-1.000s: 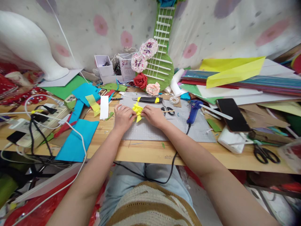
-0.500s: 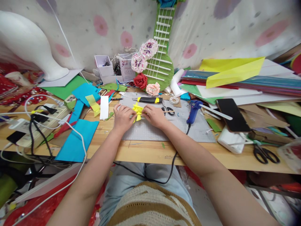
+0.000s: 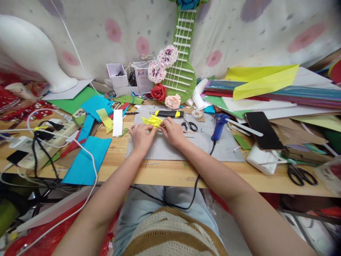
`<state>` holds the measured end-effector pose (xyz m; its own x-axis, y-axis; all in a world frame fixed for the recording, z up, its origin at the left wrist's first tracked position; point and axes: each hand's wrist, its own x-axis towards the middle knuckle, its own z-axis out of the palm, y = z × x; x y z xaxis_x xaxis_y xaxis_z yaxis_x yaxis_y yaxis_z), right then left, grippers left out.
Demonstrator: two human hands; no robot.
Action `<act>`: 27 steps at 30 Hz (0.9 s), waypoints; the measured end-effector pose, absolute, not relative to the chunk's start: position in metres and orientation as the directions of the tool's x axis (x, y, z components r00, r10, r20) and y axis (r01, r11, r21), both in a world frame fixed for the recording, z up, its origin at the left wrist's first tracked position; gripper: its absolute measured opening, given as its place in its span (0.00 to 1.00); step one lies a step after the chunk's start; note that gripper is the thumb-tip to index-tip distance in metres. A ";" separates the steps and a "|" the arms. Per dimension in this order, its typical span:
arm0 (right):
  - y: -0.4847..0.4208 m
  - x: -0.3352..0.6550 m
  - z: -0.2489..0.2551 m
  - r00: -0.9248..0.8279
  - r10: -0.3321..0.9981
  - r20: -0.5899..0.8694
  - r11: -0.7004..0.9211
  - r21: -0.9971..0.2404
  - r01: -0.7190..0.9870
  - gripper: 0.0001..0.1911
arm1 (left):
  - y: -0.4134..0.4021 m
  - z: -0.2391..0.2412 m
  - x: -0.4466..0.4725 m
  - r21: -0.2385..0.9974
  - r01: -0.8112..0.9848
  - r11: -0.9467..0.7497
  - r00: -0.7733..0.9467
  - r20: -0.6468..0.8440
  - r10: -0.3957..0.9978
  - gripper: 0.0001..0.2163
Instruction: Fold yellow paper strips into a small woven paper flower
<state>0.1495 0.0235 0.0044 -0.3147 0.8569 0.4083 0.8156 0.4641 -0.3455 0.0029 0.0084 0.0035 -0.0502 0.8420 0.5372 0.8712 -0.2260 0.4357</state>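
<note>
Between my two hands is a yellow crepe paper flower [image 3: 153, 120], its pointed petals leaning away from me to the left. My left hand [image 3: 141, 136] pinches its near side with thumb and forefinger. My right hand [image 3: 172, 132] is closed on the base, and a thin stick [image 3: 189, 132] juts out to the right beneath that hand. Both hands are over the grey cutting mat [image 3: 165, 152]. Just beyond them lie a black and yellow utility knife [image 3: 169, 113] and small black scissors [image 3: 189, 126].
A blue glue gun [image 3: 220, 127] rests on the mat's right side. Farther right are a phone [image 3: 263, 131] and larger scissors [image 3: 302, 175]. Blue paper [image 3: 87, 160], a power strip [image 3: 49, 140] and cables crowd the left. A green paper guitar [image 3: 183, 76] with flowers stands behind.
The yellow flower has turned, so its petals point to the left and away rather than standing spread between my fingers. The stick end at right has swung lower, uncovering more of the small scissors.
</note>
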 end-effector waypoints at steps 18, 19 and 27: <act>0.026 0.154 0.007 -0.370 0.851 0.373 0.500 -0.360 0.788 0.07 | 0.004 0.008 -0.004 0.253 0.900 -0.356 0.114 0.650 0.751 0.05; 0.026 0.155 0.007 -0.388 0.845 0.368 0.514 -0.356 0.780 0.07 | 0.005 0.009 -0.006 0.255 0.896 -0.363 0.117 0.653 0.748 0.05; 0.029 0.158 0.007 -0.462 0.800 0.383 0.587 -0.341 0.734 0.07 | 0.013 0.005 -0.016 0.242 0.888 -0.392 0.167 0.625 0.763 0.06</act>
<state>0.1583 0.0289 0.0066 -0.4621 0.7999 0.3829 0.7340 0.5873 -0.3410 -0.0161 0.0126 0.0050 0.1666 0.7627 0.6249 0.8877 -0.3920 0.2417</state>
